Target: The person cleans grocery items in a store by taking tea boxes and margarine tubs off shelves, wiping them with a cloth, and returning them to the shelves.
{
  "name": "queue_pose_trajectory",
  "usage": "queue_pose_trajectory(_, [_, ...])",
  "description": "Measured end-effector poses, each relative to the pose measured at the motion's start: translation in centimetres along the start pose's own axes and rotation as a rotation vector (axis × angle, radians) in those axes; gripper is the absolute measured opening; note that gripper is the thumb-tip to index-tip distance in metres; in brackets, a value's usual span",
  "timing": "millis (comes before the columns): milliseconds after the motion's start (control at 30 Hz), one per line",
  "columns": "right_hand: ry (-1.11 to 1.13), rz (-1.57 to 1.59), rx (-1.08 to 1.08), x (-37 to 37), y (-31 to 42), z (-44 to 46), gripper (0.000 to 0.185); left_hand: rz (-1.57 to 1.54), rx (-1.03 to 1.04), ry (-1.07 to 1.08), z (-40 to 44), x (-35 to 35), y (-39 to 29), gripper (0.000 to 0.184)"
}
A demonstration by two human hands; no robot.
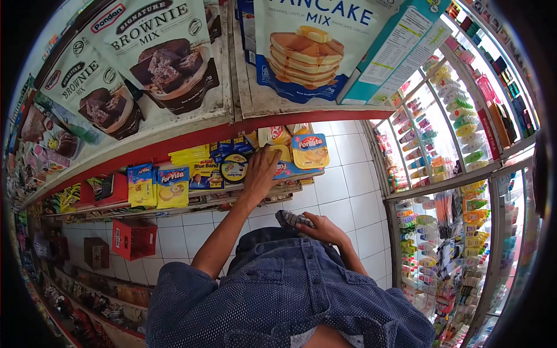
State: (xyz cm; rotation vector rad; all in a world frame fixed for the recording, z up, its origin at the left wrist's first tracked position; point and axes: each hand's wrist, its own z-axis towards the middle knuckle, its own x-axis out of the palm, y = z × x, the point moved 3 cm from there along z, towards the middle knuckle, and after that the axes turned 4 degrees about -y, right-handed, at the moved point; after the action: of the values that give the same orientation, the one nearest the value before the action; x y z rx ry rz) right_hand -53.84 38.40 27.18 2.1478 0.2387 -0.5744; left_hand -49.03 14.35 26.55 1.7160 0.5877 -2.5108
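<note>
My left hand (262,171) reaches onto the shelf with its fingers stretched out over the margarine tubs. Its fingertips touch a yellow tub (282,153), partly covered by the hand. Just right of it stands a Forvita margarine tub (311,152) with a red and blue label. Beneath them is a blue Forvita carton (297,169). A round Blue Band tub (234,168) sits left of my wrist. Near my waist, my right hand (322,228) is closed around a bunched grey striped cloth (288,221).
Brownie mix pouches (168,64), a pancake mix pouch (307,55) and a teal box (394,52) stand on the upper shelf, whose red edge (191,138) overhangs the tubs. Forvita sachets (173,187) hang left. A red box (134,239) and a glass display case (444,197) flank me.
</note>
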Motion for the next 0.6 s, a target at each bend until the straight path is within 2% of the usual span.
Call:
queue_pose_trajectory(167, [0.068, -0.098, -0.036, -0.2, 0.0, 0.1, 0.059, -0.104, -0.013, -0.006, -2.8, -1.4, -1.4, 0.070])
queue_pose_trajectory(233, [0.118, -0.125, -0.077, -0.3, 0.0, 0.2, 0.060, -0.288, -0.071, -0.090, -4.8, -2.2, -1.5, 0.058])
queue_pose_trajectory(267, [0.123, -0.125, -0.082, -0.6, -0.1, 0.3, 0.060, -0.283, -0.076, -0.091, -6.2, -2.5, -1.4, 0.058])
queue_pose_trajectory(333, [0.149, -0.214, -0.177, -1.1, 0.3, 0.6, 0.060, -0.521, -0.187, -0.039, -9.2, -3.2, -0.8, 0.047])
queue_pose_trajectory(367, [0.155, -0.215, -0.185, -1.5, 1.3, 0.8, 0.060, -0.514, -0.195, -0.042, -10.8, -3.4, -0.3, 0.047])
queue_pose_trajectory(433, [0.150, -0.240, -0.221, -2.6, 3.9, 1.1, 0.060, -0.601, -0.386, 0.002, -14.6, -3.3, 1.6, 0.041])
queue_pose_trajectory(500, [0.039, -0.186, -0.381, -3.5, 7.4, 1.4, 0.060, -0.649, -0.566, 0.084, -20.2, -1.4, 5.0, 0.037])
queue_pose_trajectory(567, [-0.104, -0.119, -0.546, -4.2, 11.7, 1.9, 0.060, -0.640, -0.789, 0.179, -28.6, 1.6, 9.3, 0.032])
queue_pose_trajectory(600, [-0.174, -0.105, -0.601, -4.3, 13.4, 2.5, 0.061, -0.706, -0.883, 0.140, -34.7, 4.6, 12.0, 0.038])
